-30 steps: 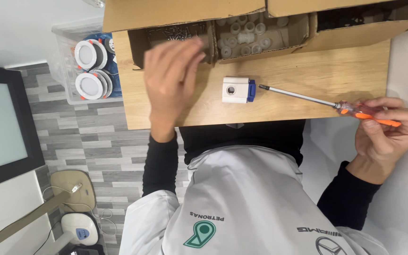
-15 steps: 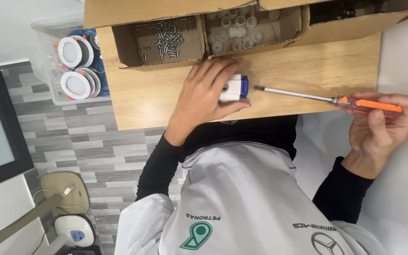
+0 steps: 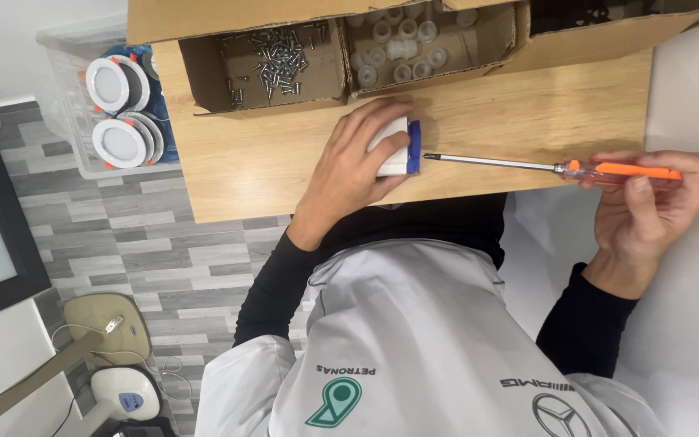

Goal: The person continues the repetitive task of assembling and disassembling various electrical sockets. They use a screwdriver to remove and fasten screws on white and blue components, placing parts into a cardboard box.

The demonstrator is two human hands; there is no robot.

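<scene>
CHANGE: our left hand point(image 3: 349, 174) has left the box of screws point(image 3: 277, 61) and closed over the white-and-blue block point(image 3: 398, 150) on the table point(image 3: 269, 170), steadying it | GRIP: right hand point(image 3: 649, 210) curled around screwdriver point(image 3: 527, 164), tip by the blue end | COUNT: one block, one screwdriver, two round lamps point(image 3: 115, 85), screws too many to count

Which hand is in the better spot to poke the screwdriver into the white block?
Probably the right hand: it grips the screwdriver, whose tip points at the blue end of the white block. The left hand is busy holding that block.
</scene>
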